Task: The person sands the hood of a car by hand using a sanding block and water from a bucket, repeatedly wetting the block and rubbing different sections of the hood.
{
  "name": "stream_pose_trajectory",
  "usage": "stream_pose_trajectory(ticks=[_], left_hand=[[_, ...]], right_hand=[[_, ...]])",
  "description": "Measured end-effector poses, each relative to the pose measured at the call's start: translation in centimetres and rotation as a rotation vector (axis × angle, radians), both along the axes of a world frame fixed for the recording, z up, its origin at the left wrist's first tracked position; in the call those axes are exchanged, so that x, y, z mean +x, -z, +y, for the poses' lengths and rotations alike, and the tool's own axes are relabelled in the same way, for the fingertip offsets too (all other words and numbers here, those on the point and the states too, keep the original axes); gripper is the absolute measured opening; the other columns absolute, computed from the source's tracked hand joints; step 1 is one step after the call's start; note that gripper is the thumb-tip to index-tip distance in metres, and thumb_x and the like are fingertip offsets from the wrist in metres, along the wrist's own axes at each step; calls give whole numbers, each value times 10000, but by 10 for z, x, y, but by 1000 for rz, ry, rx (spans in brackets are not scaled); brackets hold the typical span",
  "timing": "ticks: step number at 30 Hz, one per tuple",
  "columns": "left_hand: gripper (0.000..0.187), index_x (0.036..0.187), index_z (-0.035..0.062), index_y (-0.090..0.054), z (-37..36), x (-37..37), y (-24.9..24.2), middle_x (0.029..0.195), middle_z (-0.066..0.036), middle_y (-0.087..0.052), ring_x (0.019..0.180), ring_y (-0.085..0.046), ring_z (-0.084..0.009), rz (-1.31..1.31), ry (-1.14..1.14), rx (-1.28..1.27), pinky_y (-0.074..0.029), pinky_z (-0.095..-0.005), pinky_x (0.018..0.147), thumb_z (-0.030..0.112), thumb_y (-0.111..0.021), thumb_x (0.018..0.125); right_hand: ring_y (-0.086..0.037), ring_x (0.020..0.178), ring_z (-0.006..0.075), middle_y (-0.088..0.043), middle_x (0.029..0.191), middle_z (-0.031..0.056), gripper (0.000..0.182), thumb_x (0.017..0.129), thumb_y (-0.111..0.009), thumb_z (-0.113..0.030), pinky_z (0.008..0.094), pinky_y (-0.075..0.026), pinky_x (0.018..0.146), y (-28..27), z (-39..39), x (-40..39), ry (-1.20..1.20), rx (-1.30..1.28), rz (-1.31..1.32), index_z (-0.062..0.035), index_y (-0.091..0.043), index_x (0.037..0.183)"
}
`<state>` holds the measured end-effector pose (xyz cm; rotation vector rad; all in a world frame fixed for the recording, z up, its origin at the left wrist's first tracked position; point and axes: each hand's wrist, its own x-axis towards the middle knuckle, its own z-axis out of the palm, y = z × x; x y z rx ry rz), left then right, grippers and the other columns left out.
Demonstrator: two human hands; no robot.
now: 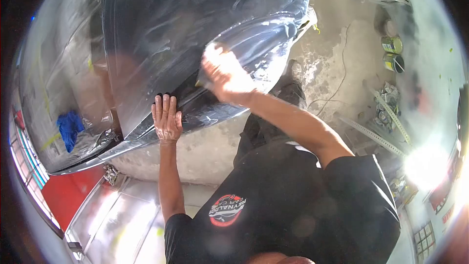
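A dark car hood (161,24) with whitish smears across it fills the upper middle of the view. My left hand (167,121) lies flat on the edge of the car body, fingers stretched out, holding nothing. Over the front fender and headlight area, my right hand (227,74) presses on the dark panel, blurred by motion. A small grey and yellowish edge peeks out beneath its fingers; what it belongs to is hidden. Clear plastic sheeting (58,68) covers the windshield side, with a crumpled blue cloth (70,129) lying on it.
Paint cans (392,45) stand along the wall at right. A thin cable (345,54) runs over the stained concrete floor (327,44). Perforated metal strips (373,134) lean near crumpled material. A red panel (73,195) is at lower left, and a bright light (426,167) glares at right.
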<state>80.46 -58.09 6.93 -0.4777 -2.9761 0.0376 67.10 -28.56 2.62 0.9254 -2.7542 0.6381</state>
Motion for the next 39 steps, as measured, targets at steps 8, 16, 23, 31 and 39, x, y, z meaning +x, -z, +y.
stream_pose_trajectory(ticks=[8, 16, 23, 31, 39], left_hand=[[520, 1460, 63, -582, -4, 7, 4, 1563, -138, -507, 1502, -385, -392, -23, -19, -47, -261, -571, 1233, 388, -387, 1104], [559, 1494, 21, -527, -3, 3, -4, 1587, -179, -470, 1521, -341, -424, -51, -11, -31, -224, -584, 1237, 393, -387, 1102], [643, 1523, 15, -484, 23, -30, -11, 1627, -199, -399, 1542, -294, -403, -37, -249, -17, -209, -563, 1248, 403, -467, 1010], [673, 1534, 25, -481, 18, -31, -4, 1622, -195, -419, 1534, -330, -405, 67, -185, -1, -215, -559, 1244, 520, -356, 1096], [651, 1512, 30, -501, 20, -31, -5, 1597, -210, -444, 1512, -360, -425, 90, -171, 0, -236, -570, 1231, 510, -342, 1102]], right_hand=[[-607, 948, 393, -598, 1008, 212, 189, 972, -547, -97, 492, -499, 877, 60, 116, -115, 651, -402, 145, 20, -584, 1115], [-635, 1061, 383, -643, 1177, 219, 257, 913, -632, -153, 483, -502, 912, -10, -7, -15, -16, -520, 92, -34, -665, 1138], [-679, 943, 400, -674, 1034, 227, 378, 1031, -586, -269, 493, -571, 870, 58, 179, -179, 881, -364, -701, 2, -609, 1294], [-484, 1345, 470, -531, 1403, 279, 524, 901, -682, -143, 527, -367, 1163, -10, 67, -47, 419, -216, -79, 45, -542, 1369], [-443, 1371, 518, -477, 1463, 355, 561, 974, -649, -225, 569, -332, 1180, 46, 95, -160, 663, -441, -31, 115, -505, 1397]])
